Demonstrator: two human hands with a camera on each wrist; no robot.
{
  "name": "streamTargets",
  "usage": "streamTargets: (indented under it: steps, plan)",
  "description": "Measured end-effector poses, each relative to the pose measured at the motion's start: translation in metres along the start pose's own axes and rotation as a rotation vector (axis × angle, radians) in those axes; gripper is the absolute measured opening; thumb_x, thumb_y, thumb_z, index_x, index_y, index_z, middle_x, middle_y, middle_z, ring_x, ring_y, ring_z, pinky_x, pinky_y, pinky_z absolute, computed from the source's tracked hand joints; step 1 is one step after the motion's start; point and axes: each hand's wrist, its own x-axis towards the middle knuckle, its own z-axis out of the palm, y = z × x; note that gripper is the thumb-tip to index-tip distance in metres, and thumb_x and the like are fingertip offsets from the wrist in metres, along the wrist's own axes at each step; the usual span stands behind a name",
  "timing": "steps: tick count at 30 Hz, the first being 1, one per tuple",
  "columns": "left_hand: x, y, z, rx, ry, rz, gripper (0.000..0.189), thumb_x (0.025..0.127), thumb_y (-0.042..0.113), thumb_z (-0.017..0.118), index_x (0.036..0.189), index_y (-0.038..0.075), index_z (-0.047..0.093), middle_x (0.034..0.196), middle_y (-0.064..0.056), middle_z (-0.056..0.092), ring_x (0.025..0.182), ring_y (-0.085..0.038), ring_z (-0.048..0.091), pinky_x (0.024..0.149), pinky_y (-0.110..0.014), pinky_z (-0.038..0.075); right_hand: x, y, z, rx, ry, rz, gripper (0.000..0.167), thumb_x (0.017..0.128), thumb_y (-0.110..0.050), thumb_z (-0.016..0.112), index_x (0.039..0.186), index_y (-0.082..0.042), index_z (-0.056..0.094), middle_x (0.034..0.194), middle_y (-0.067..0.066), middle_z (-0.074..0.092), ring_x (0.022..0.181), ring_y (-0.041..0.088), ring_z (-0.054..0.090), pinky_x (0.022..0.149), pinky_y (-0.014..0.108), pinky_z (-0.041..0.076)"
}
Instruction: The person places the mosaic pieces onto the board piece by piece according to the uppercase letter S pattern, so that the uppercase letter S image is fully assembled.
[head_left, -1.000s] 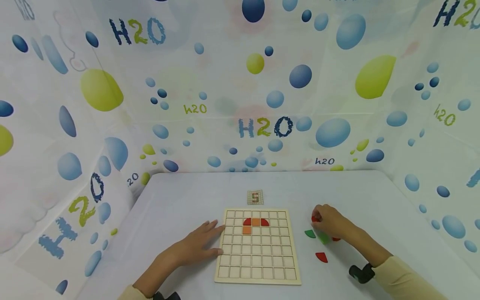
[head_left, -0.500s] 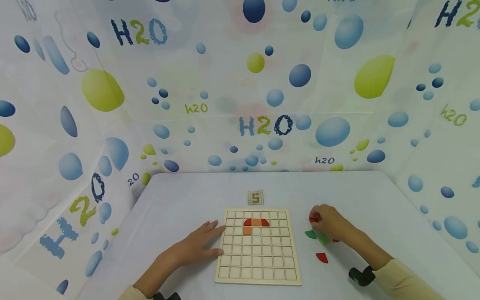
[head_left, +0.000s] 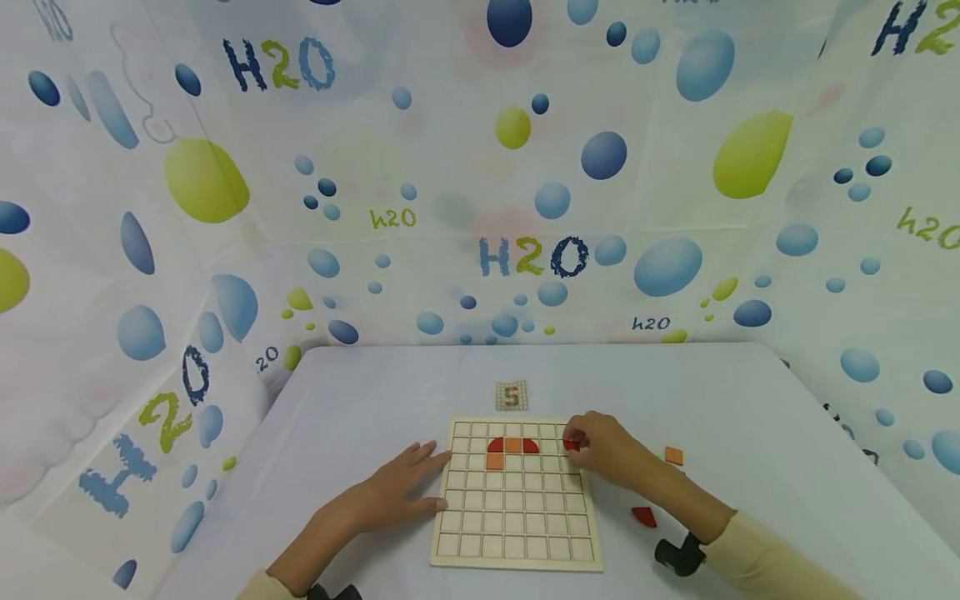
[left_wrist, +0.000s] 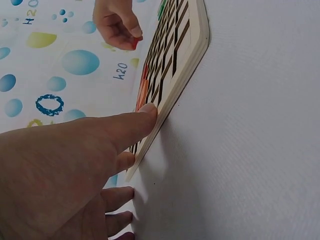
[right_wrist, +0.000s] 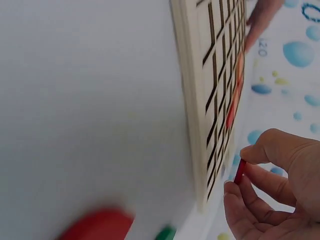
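Note:
A square wooden grid board (head_left: 517, 562) lies on the white table. Two red quarter-round tiles, one of them this red tile (head_left: 530, 446), and two orange square tiles, such as this orange tile (head_left: 495, 461), sit in its upper cells. My left hand (head_left: 393, 487) rests at the board's left edge, fingers spread, thumb touching the rim. Above the board's upper right corner my right hand (head_left: 607, 448) pinches a red quarter-round tile (right_wrist: 240, 171) between thumb and fingers. A small pattern card (head_left: 512, 396) showing an S-like figure lies behind the board.
Right of the board lie a loose red quarter-round tile (head_left: 643, 517) and an orange square tile (head_left: 674, 455). The right forearm hides part of that area; a green tile (right_wrist: 166, 234) shows in the right wrist view. A patterned sheet (head_left: 450, 167) hangs behind the table.
My right hand has moved left from the loose tiles to the board's upper right corner, carrying the red tile. An orange tile is now uncovered. The left hand has stayed put.

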Motion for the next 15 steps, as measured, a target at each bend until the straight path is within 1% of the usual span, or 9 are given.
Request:
streamTargets:
  steps: [3, 7, 10, 15]
  plan:
    - [0.0, 0.0, 0.0, -0.002, -0.002, 0.001, 0.076, 0.098, 0.054, 0.07, 0.163, 0.026, 0.043, 0.173, -0.016, 0.029, 0.161, -0.045, 0.019, 0.123, -0.07, 0.026, 0.004, -0.015, 0.013, 0.021, -0.035, -0.049, 0.015, 0.09, -0.005, 0.079, 0.101, -0.009, 0.071, 0.093, 0.001, 0.063, 0.087, 0.016, 0.056, 0.076, 0.03, 0.054]
    - [0.0, 0.0, -0.001, 0.002, 0.001, 0.014, 0.076, 0.098, 0.054, 0.07, 0.163, 0.025, 0.043, 0.172, -0.016, 0.03, 0.16, -0.045, 0.02, 0.123, -0.07, 0.026, 0.009, -0.032, 0.028, 0.034, -0.079, -0.175, 0.012, 0.09, -0.001, 0.076, 0.097, -0.008, 0.069, 0.091, 0.001, 0.064, 0.085, 0.016, 0.056, 0.074, 0.029, 0.053]
    - [-0.001, 0.0, -0.001, 0.003, 0.004, 0.025, 0.076, 0.098, 0.054, 0.071, 0.163, 0.024, 0.043, 0.172, -0.017, 0.03, 0.16, -0.046, 0.021, 0.122, -0.07, 0.027, 0.013, -0.043, 0.037, 0.026, -0.11, -0.237, 0.012, 0.09, 0.0, 0.074, 0.093, -0.01, 0.068, 0.088, -0.003, 0.064, 0.083, 0.014, 0.054, 0.072, 0.026, 0.051]
    - [-0.002, -0.001, -0.001, -0.001, 0.01, 0.037, 0.076, 0.098, 0.054, 0.071, 0.163, 0.023, 0.043, 0.172, -0.017, 0.031, 0.16, -0.047, 0.021, 0.122, -0.071, 0.027, 0.016, -0.059, 0.05, -0.018, -0.135, -0.291, 0.014, 0.092, -0.004, 0.077, 0.09, -0.012, 0.067, 0.087, -0.005, 0.062, 0.081, 0.008, 0.052, 0.072, 0.022, 0.05]
